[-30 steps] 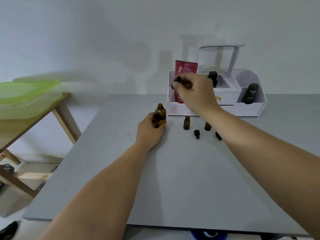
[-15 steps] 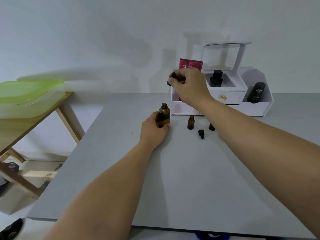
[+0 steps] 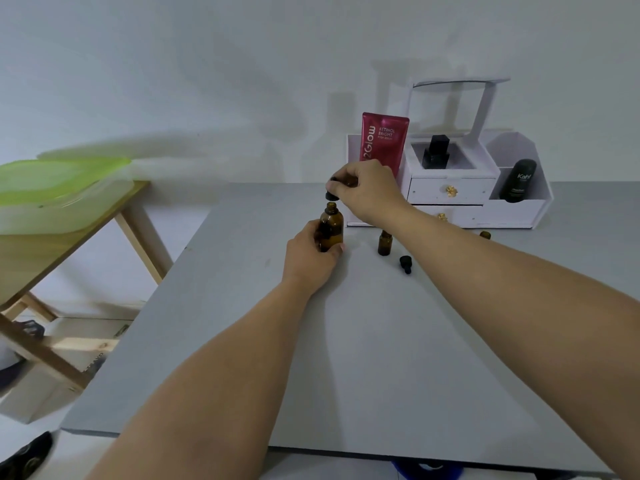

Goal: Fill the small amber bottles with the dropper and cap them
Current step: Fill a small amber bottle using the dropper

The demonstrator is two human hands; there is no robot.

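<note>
A grey table (image 3: 363, 341) fills the lower frame before a pale wall, with a white organiser (image 3: 512, 209) at upper right. At centre the left hand (image 3: 311, 258) is wrapped around the large amber bottle (image 3: 331, 230), upright on the table, while the right hand (image 3: 370, 194) pinches the black dropper (image 3: 331, 190) just above its open neck. One small amber bottle (image 3: 384, 242) stands just right of centre with a loose cap (image 3: 405, 263) near; judged best practice is a vertical descent, bottle held steady.
</note>
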